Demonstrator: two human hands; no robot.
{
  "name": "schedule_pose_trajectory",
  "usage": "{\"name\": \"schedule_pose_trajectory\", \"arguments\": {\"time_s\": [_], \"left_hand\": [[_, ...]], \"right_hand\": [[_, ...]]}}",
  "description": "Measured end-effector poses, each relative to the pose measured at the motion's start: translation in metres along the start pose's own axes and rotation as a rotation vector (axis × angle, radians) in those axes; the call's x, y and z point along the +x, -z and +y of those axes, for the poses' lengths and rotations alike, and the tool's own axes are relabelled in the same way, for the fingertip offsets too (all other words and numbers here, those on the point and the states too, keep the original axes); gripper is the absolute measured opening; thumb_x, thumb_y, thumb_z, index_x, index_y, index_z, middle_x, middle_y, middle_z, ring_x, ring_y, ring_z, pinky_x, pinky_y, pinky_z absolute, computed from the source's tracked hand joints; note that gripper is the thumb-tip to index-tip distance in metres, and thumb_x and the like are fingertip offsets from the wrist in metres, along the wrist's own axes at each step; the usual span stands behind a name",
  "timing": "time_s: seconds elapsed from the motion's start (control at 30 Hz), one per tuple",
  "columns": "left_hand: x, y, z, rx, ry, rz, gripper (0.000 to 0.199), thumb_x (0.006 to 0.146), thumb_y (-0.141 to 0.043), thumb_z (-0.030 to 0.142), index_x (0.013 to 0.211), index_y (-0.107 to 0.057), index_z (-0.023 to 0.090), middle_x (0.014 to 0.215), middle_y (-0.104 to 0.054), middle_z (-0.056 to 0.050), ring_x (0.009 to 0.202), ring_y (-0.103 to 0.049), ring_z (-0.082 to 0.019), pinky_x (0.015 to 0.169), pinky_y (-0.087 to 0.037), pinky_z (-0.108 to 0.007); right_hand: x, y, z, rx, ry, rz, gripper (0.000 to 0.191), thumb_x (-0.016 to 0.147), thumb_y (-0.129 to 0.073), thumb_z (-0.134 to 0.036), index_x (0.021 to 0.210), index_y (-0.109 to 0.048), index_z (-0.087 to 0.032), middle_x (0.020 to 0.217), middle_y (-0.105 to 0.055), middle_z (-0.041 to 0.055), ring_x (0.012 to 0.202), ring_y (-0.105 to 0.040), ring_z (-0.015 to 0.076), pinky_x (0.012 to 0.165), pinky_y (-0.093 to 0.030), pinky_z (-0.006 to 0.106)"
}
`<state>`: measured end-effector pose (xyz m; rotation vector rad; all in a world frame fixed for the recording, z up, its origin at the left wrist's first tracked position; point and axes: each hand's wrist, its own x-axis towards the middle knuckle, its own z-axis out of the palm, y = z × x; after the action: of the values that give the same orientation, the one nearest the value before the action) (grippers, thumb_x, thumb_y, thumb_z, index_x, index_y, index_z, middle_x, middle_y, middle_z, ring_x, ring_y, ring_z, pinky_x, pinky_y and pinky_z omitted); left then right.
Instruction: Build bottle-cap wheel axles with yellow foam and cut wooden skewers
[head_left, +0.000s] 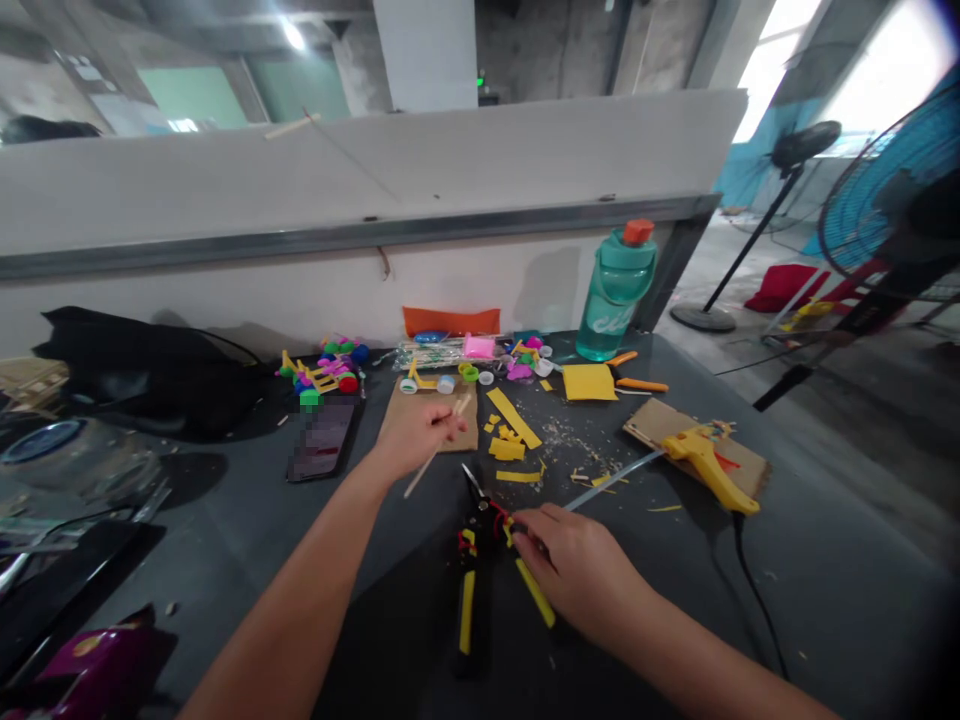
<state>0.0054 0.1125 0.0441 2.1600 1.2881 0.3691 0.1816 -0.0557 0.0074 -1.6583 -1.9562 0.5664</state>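
My left hand (420, 435) is closed around a thin wooden stick (422, 477), which slants down and left over the dark table. Beneath that hand lies a piece of brown cardboard (463, 436). A small yellow model with white wheels (426, 382) stands at the cardboard's far edge. My right hand (574, 560) has its fingers closed at the right handle of black and yellow pliers (466, 610). The pliers' handles are spread, and their jaws point away toward the left hand. Cut yellow pieces (508, 450) and scraps lie beyond the pliers.
A yellow glue gun (709, 465) rests on cardboard at the right, its cord running off the near side. Farther back are a teal bottle (616, 295), orange-handled scissors (641, 384) and a yellow pad (589, 382). A phone (326, 440) and a black bag (150, 370) lie left.
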Motion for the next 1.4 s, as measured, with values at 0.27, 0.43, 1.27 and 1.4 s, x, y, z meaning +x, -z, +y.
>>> {"name": "schedule_pose_trajectory", "arguments": {"time_s": [0.27,0.43,1.27,1.4], "left_hand": [[-0.036,-0.035,0.060,-0.612,-0.142,-0.554,0.033,0.079,-0.055,0.044,0.076,-0.066,0.014,0.065,-0.059,0.000,0.058,-0.049,-0.010,0.056,-0.037,-0.020],[-0.040,-0.038,0.065,-0.613,-0.092,-0.630,0.030,0.077,-0.058,0.043,0.074,-0.068,0.015,0.063,-0.061,0.000,0.056,-0.051,-0.009,0.052,-0.035,-0.019],[-0.045,-0.041,0.073,-0.468,-0.215,-0.480,0.036,0.084,-0.046,0.042,0.069,-0.062,0.014,0.058,-0.051,0.002,0.055,-0.044,-0.009,0.050,-0.034,-0.019],[-0.044,-0.043,0.072,-0.451,-0.229,-0.462,0.036,0.084,-0.046,0.043,0.069,-0.062,0.014,0.058,-0.049,0.002,0.055,-0.042,-0.009,0.050,-0.032,-0.019]], "right_hand": [[0.004,0.026,0.004,0.590,0.004,0.391,0.023,0.089,-0.046,-0.031,0.102,-0.062,-0.023,0.082,-0.063,0.0029,0.076,-0.059,0.0154,0.067,-0.047,0.027],[0.004,0.029,-0.001,0.777,0.000,0.368,0.016,0.083,-0.056,-0.030,0.076,-0.066,-0.020,0.070,-0.059,0.0007,0.067,-0.057,0.0139,0.065,-0.047,0.027],[0.005,0.029,0.003,0.906,-0.169,0.371,0.029,0.080,-0.058,-0.039,0.099,-0.069,-0.020,0.064,-0.057,-0.0002,0.049,-0.047,0.0087,0.042,-0.038,0.020],[0.006,0.031,0.001,0.859,-0.139,0.374,0.025,0.079,-0.059,-0.036,0.095,-0.070,-0.021,0.066,-0.057,0.0005,0.052,-0.048,0.0094,0.043,-0.038,0.020]]}}
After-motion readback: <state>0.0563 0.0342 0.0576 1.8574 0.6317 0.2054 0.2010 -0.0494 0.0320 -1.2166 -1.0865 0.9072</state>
